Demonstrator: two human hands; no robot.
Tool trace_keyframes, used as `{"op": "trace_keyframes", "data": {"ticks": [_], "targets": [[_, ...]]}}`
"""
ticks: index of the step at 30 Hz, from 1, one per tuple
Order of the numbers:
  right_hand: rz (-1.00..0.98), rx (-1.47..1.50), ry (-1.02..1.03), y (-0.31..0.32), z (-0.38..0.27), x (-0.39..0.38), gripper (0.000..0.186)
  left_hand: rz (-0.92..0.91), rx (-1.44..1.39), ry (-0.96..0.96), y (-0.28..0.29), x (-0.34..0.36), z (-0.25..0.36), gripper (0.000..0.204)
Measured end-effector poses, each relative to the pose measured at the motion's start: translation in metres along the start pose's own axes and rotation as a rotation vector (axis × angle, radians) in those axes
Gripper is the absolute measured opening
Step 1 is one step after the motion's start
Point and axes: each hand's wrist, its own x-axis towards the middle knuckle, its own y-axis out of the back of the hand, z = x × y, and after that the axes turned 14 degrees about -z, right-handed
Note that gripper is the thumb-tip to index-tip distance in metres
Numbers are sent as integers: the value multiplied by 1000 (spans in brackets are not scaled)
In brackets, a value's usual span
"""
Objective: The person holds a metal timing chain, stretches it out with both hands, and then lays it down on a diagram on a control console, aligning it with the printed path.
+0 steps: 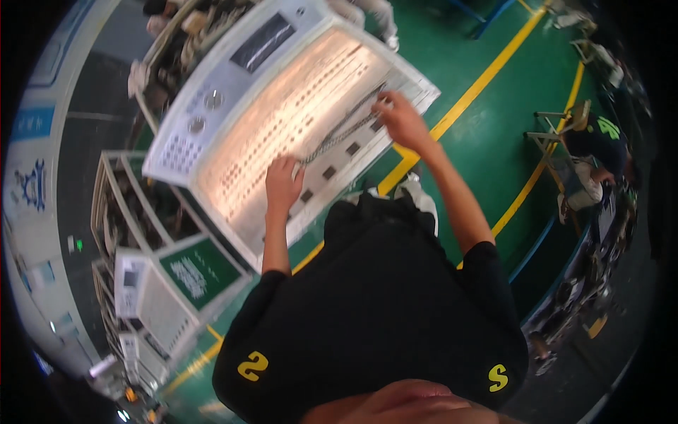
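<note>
The step in hand is judged to be the handling of a dark twisted cord (327, 147) across the near part of a lit panel (282, 113), which is set in a console-style counter (424, 90). The cord is run slantwise between both hands, from the left hand (284, 182) at the near left to the right hand (402, 121) at the far right, alongside a row of dark square inserts (329, 172). A thin dark strand is also seen beside it; whether it belongs to the same cord cannot be told.

The next move is judged to call for both ends to be controlled together, with slack held clear of the inserts.

Fingers, right hand: the thumb and index finger are brought together and appear to be pinching the cord's far end.

Fingers, left hand: these are bent and set close together, with the tips at the cord's near end. Whether the cord is gripped or merely touched there cannot be told.
</note>
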Motion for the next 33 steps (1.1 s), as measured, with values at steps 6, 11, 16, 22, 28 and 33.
{"op": "trace_keyframes", "data": {"ticks": [6,11,16,22,28,33], "targets": [[71,-2,71,33,-20,26,24,157,-99,49,31,17,22,17],[141,27,147,73,-44,51,19,303,-118,38,64,37,36,17],[256,72,245,112,-54,76,22,485,-189,19,95,66,49,14],[300,56,274,144,-68,87,19,580,-190,-73,127,79,64,15],[270,150,254,144,-42,105,16,567,-266,-35,132,97,61,15],[167,231,208,115,-2,140,15,479,-218,59,110,128,28,14]]}}
